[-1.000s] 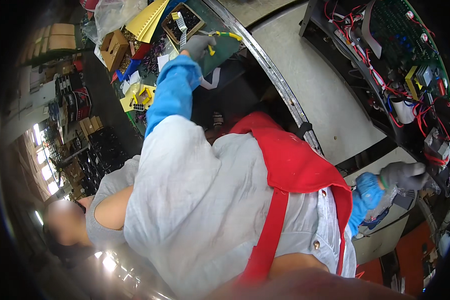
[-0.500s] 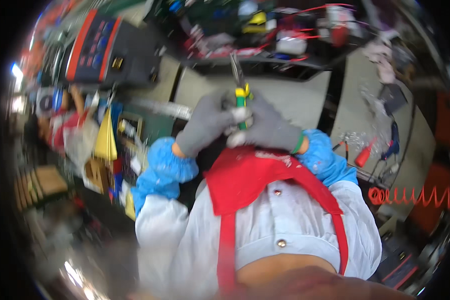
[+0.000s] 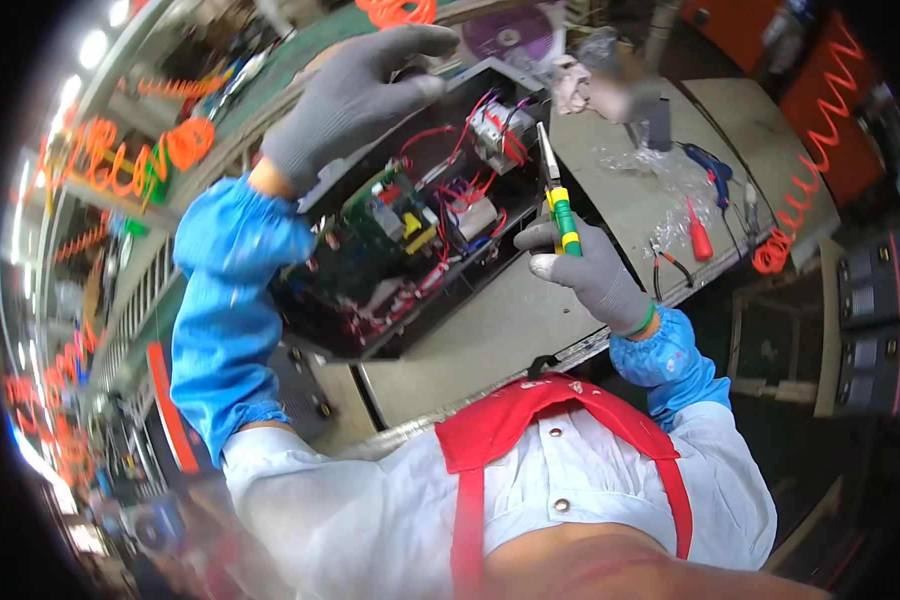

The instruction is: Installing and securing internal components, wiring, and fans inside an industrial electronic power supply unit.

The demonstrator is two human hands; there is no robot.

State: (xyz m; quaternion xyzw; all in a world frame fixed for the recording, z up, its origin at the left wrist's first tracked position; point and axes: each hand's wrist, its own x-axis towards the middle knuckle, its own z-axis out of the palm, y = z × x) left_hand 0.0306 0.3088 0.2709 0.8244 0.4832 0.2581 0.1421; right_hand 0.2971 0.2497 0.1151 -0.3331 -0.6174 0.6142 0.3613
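Long-nose pliers (image 3: 564, 212) with green and yellow handles are gripped in my right hand (image 3: 598, 275), their jaws pointing up and away beside the right end of a black machine casing. My left hand (image 3: 355, 100), in a grey glove, is over the far side of that open casing (image 3: 460, 268). Its fingers reach to the right, with a gap between them and the thumb, and nothing shows in it. Inside the casing are a green circuit board (image 3: 370, 222), red wires, and a silvery component (image 3: 500, 135) near the right end.
Right of the casing, the bench (image 3: 595, 130) holds clear plastic bags (image 3: 642, 170), a red screwdriver (image 3: 699, 236), orange-and-black handled pliers (image 3: 670, 262) and a blue glue gun (image 3: 712, 172). A red coiled hose (image 3: 820, 150) hangs farther right. Dark machines (image 3: 875, 280) are stacked at the right edge.
My hands were together at the pliers and have separated. The left went far left over the casing; the right moved right with the pliers. The view has turned, bringing the casing nearer.
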